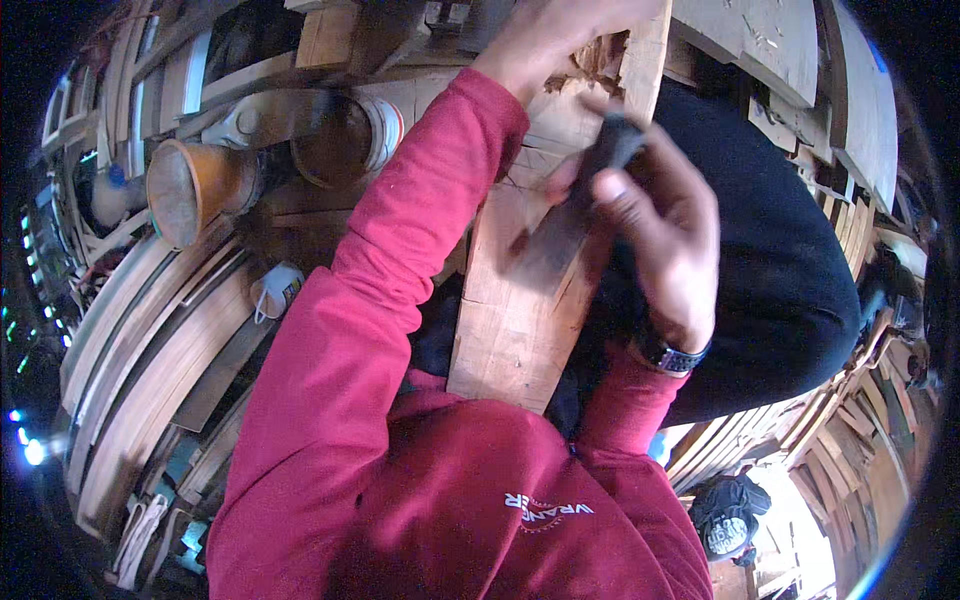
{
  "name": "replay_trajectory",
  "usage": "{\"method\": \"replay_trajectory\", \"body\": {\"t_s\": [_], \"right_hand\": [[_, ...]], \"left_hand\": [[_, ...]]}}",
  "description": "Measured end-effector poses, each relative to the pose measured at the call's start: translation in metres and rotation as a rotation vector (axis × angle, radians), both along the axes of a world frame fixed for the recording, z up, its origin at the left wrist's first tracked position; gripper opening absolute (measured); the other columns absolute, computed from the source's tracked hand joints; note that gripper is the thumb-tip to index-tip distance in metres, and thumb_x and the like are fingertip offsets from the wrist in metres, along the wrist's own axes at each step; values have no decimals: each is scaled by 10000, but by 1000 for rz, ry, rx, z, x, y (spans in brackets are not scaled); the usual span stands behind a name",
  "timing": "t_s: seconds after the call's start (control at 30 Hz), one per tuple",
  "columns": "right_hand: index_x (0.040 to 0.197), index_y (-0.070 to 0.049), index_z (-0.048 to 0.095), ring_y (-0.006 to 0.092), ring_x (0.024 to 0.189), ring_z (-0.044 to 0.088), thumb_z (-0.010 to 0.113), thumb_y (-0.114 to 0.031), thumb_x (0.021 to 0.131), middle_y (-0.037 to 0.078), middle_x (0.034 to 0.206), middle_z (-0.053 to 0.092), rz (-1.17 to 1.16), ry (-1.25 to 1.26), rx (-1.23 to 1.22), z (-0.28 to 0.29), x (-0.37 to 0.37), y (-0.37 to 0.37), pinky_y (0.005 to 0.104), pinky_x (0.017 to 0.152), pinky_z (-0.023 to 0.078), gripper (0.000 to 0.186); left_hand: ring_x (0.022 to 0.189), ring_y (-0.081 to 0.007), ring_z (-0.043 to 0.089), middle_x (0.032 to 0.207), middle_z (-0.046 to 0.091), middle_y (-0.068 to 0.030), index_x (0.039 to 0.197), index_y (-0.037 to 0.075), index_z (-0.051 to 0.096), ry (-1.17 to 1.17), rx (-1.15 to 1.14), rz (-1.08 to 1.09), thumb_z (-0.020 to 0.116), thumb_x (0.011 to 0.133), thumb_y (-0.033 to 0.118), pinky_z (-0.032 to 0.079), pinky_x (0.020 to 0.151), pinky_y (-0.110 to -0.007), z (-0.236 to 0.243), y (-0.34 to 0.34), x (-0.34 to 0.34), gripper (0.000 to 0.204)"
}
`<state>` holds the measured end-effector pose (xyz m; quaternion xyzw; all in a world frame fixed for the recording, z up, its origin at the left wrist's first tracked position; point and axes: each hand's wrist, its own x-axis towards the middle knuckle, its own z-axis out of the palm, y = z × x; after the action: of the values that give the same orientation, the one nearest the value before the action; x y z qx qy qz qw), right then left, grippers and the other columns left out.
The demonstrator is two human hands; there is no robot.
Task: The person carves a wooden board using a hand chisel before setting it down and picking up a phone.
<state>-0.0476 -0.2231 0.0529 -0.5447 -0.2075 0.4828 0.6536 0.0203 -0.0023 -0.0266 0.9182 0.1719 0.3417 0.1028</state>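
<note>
A long, pale wooden plank (515, 320) runs from my lap up to the upper edge. Near its far end is a rough hollow with splintered, torn edges (598, 62). My left hand (565, 35) lies at that far end beside the hollow, cut off by the upper edge, so its fingers do not show clearly. My right hand (668, 225), with a dark watch (668, 355) at the wrist, is closed on a dark grey, bar-like tool (612, 145) held above the plank. Motion smears the tool, and its exact kind cannot be made out.
To the left stand an orange-brown cup-shaped container (185, 195) and a round tub with a white rim (385, 135). A white cup (277, 290) sits by stacked curved boards (150, 370). My dark-clothed leg (760, 250) flanks the plank. Further planks lie right; a person (728, 515) is behind, lower right.
</note>
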Motion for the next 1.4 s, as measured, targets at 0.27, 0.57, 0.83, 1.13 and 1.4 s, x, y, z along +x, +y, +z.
{"method": "replay_trajectory", "body": {"t_s": [0.27, 0.57, 0.83, 1.13, 1.4], "right_hand": [[1418, -25, 584, 148, 998, 677, 734, 4, 908, 80, 1118, 724, -102, 178, 34, 0, 1, -3, 297, 938, 527, 532], [1377, 3, 602, 168, 990, 694, 701, 28, 921, 98, 1059, 730, -97, 72, 140, -6, -5, -1, 315, 933, 542, 467], [1469, -14, 524, 159, 1005, 686, 695, 38, 925, 98, 1055, 729, -97, 123, 94, -4, -2, 0, 290, 934, 532, 573], [1444, 0, 526, 185, 1039, 684, 628, 52, 968, 122, 1116, 711, -122, 72, 103, -14, -11, 8, 323, 947, 551, 490], [1484, 7, 493, 192, 1023, 703, 688, -6, 955, 157, 1113, 734, 106, 27, 78, -16, -15, 7, 305, 913, 540, 564]], "left_hand": [[1214, -450, 567, 1220, 632, -306, 1090, -66, 698, 186, -237, -90, 579, 981, 296, 431, 1082, -544, 13, -5, -7, 397], [1181, -431, 590, 1203, 633, -303, 1038, -57, 715, 142, -191, -40, 582, 977, 290, 474, 1037, -518, 15, -3, -8, 376], [1169, -435, 592, 1204, 635, -302, 1036, -56, 718, 173, -175, -66, 582, 968, 276, 473, 1025, -531, 15, -6, -7, 365], [1172, -439, 590, 1188, 644, -290, 1070, -54, 713, 99, -106, -62, 589, 968, 278, 470, 1029, -529, 6, -4, -3, 369], [1230, -429, 571, 1242, 637, -285, 1105, -45, 712, 190, -191, -62, 561, 997, 290, 451, 1072, -515, 12, -3, -4, 383]]}}
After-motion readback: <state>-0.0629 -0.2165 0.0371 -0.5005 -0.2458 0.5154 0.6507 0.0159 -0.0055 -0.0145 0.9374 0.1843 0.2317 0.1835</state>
